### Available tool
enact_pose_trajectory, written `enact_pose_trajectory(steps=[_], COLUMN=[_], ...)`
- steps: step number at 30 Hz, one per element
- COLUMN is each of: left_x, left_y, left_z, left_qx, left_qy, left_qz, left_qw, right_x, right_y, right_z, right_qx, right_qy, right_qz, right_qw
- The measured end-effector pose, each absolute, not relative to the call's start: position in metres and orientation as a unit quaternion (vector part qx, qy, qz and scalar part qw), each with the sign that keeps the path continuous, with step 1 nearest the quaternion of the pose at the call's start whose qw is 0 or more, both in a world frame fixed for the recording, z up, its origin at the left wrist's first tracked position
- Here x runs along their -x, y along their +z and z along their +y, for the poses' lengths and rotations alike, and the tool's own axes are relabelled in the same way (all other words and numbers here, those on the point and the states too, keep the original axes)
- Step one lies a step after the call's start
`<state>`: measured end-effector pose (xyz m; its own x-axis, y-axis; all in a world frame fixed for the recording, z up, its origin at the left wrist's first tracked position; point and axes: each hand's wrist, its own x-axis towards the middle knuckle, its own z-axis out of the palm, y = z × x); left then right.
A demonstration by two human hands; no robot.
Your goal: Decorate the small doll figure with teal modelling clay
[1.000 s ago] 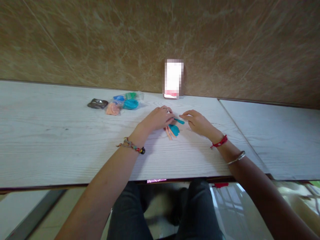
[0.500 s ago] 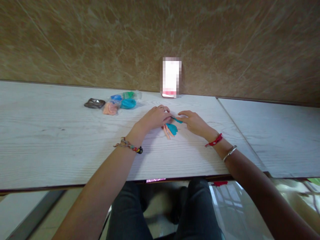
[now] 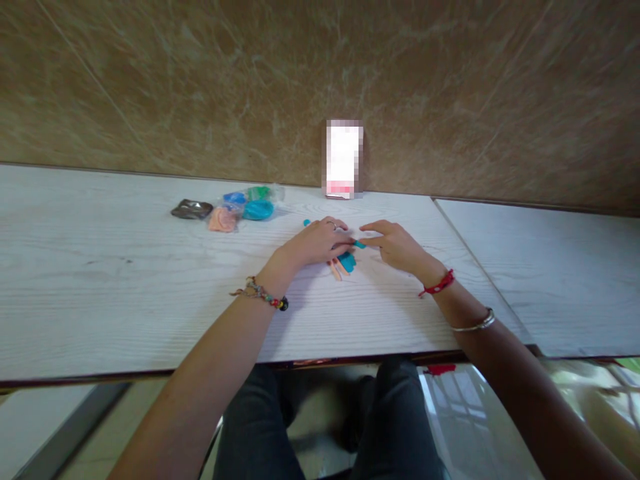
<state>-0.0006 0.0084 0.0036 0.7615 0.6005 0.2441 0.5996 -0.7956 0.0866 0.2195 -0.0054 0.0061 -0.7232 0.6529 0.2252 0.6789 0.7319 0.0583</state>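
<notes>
My left hand (image 3: 324, 240) is bent over a thin teal clay strip (image 3: 359, 245), with its fingertips closed at the strip's left end. Beside it, my right hand (image 3: 395, 247) has its fingers apart, and one fingertip touches the strip's right end. Just below the left fingers lies a flat teal clay piece (image 3: 347, 263) with a scalloped edge. Narrow peach clay strips (image 3: 335, 269) stick out next to that piece, their upper ends hidden under the hand. A small teal clay bit (image 3: 307, 223) rests on the table behind the left hand.
Clear bags of clay sit at the back left: grey-brown (image 3: 192, 209), peach (image 3: 223, 219), blue (image 3: 234, 198), teal (image 3: 259, 210) and green (image 3: 259, 192). A phone (image 3: 344, 160) with a blurred screen leans on the marbled wall. The white table (image 3: 125, 300) has a seam at right.
My right fingertip has come onto the teal strip's end. My left hand has shifted slightly right, covering more of the clay, and the small teal bit now shows behind it.
</notes>
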Motion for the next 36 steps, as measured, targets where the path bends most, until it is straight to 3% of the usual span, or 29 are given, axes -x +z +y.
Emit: enact_pose_trajectory(steps=[13, 19, 23, 34, 36], left_x=[-0.001, -0.001, 0.001, 0.005, 0.005], left_y=[0.008, 0.004, 0.005, -0.004, -0.004], left_z=[0.007, 0.008, 0.009, 0.02, 0.02], left_qx=[-0.942, -0.934, -0.925, -0.896, -0.898], left_qy=[0.123, 0.124, 0.125, 0.155, 0.157], left_qz=[0.311, 0.336, 0.359, 0.411, 0.405], left_qw=[0.005, -0.006, -0.025, -0.059, -0.063], right_x=[-0.221, -0.218, -0.215, -0.211, -0.209], right_y=[0.009, 0.0, 0.001, 0.004, 0.004], right_z=[-0.006, -0.003, -0.002, -0.003, -0.003], right_qx=[0.387, 0.382, 0.399, 0.4, 0.406], right_qy=[-0.065, -0.033, -0.04, -0.041, -0.049], right_qz=[-0.906, -0.918, -0.904, -0.912, -0.907], right_qw=[0.156, 0.103, 0.147, 0.082, 0.102])
